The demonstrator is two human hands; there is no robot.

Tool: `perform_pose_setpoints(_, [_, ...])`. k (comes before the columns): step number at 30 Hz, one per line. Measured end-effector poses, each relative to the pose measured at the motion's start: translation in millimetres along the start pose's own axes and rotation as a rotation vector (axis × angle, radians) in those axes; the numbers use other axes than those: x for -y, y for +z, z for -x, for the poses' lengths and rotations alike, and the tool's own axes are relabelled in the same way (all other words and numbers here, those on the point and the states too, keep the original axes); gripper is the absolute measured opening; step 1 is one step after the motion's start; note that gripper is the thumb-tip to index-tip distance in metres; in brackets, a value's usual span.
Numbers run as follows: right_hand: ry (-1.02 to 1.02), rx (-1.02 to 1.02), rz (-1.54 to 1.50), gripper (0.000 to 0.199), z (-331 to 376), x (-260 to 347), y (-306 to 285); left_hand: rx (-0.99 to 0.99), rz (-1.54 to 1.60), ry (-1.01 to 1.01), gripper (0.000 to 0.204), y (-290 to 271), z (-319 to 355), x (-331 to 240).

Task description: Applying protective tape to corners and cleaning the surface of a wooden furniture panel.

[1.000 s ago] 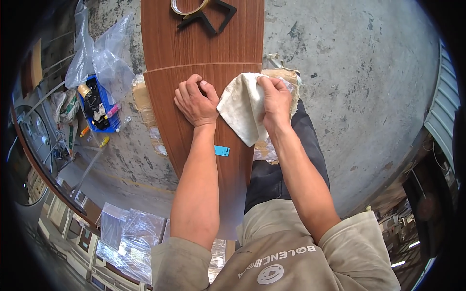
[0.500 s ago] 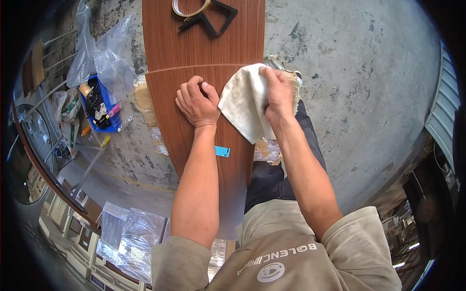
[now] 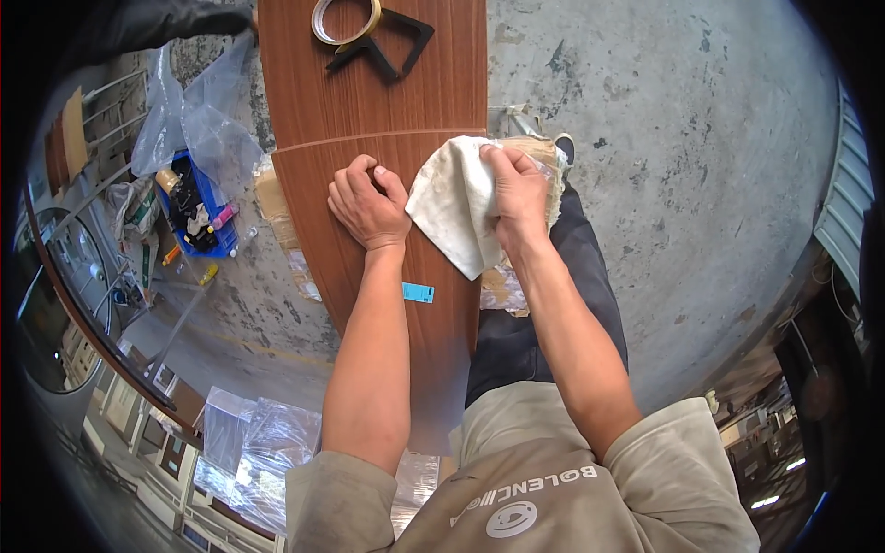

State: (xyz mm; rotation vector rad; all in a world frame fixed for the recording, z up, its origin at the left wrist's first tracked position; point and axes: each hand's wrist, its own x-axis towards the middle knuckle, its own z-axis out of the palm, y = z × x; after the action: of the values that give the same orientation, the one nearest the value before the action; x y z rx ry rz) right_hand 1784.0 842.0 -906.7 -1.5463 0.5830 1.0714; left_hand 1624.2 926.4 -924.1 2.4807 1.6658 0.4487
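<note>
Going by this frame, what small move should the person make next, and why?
Probably slide the cloth a little along the brown board's right edge: the right hand grips it there, and the left hand rests on the board nearby, perhaps steadying it.

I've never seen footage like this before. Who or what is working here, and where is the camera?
There's no machine: these are a person's own bare hands. A wide fisheye camera on their head looks down, so edges bend; picture left is their left. The right hand holds a whitish cloth at the right edge of a brown wood-grain board. The left hand rests on that board with fingers curled; whether it grips anything is hidden. A blue label lies by the left forearm. Farther off, a yellowish ring and a black angular piece lie on another brown surface.
</note>
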Motion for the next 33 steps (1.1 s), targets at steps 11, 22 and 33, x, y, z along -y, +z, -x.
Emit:
perform_pose_setpoints(11, [-0.23, 0.133, 0.216, 0.03, -1.5, -6.5, -15.7, 0.011, -0.001, 0.004, 0.017, 1.0, -0.2, 3.2])
perform_pose_setpoints(22, [-0.444, 0.404, 0.578, 0.035, -11.9, 28.8, -21.1, -0.008, -0.021, 0.025, 0.016, 1.0, 1.4, 4.2])
perform_pose_setpoints(33, [-0.544, 0.157, 0.738, 0.028, -9.1, 26.3, 3.4, 0.022, -0.002, 0.004, 0.017, 0.6, 3.1, 6.1])
